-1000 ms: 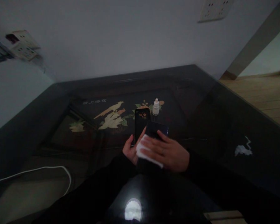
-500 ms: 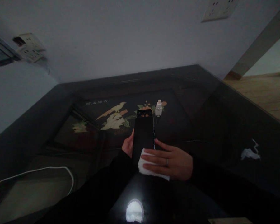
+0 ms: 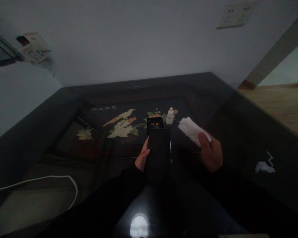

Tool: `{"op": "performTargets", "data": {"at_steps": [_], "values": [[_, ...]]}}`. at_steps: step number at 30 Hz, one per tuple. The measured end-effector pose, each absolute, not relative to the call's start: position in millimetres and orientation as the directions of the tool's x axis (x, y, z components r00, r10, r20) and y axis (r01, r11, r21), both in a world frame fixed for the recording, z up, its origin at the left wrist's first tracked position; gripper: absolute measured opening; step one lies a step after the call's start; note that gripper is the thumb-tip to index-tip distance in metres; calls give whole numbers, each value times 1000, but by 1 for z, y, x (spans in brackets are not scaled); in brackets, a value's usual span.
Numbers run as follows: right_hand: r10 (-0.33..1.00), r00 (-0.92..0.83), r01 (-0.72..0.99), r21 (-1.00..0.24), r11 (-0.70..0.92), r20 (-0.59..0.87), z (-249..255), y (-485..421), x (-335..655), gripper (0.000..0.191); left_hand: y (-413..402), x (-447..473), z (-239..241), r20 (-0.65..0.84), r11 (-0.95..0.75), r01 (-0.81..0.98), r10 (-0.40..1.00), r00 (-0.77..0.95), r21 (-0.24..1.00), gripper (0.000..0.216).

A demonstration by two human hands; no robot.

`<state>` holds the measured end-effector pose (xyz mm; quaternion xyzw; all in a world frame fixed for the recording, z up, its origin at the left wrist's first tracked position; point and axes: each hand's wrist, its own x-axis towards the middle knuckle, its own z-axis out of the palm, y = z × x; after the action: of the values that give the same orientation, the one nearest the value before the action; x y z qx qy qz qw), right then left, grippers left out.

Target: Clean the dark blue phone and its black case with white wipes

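Note:
My left hand (image 3: 142, 158) is closed around a black smartphone (image 3: 159, 157), thumb along its left edge and fingertips showing at its right edge. The dark, blank screen faces me. Just beyond its top edge, a black phone-like back with round camera lenses (image 3: 155, 123) shows on the table, mostly hidden. To the right and apart from the phone, my right hand (image 3: 212, 155) pinches a folded white tissue (image 3: 192, 130) between thumb and fingers. Near the tissue's left side stands a small clear bottle (image 3: 170, 117) with a white cap.
The glossy black table (image 3: 109, 84) carries a bird-and-flower picture. Crumpled white scraps (image 3: 264, 167) lie at the right, and a white cable (image 3: 49, 177) curves at the left. Wall sockets (image 3: 237, 15) are behind the table. A bright round reflection (image 3: 139, 226) shows at the front.
My right hand has lifted the tissue off the lower part of the phone and moved it up and to the right. The phone in my left hand has shifted slightly right and toward me.

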<state>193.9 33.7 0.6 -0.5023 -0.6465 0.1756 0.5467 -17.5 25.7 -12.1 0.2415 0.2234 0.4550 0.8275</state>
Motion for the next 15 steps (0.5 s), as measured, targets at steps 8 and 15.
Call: {"op": "performTargets", "data": {"at_steps": [8, 15], "values": [[947, 170, 169, -955, 245, 273, 5, 39, 191, 39, 18, -19, -13, -165, 695, -487, 647, 744, 529, 83], [968, 154, -469, -877, -105, -199, 0, 46, 185, 25, 18, -18, -13, -129, 699, -498, 637, 760, 514, 82]]}}
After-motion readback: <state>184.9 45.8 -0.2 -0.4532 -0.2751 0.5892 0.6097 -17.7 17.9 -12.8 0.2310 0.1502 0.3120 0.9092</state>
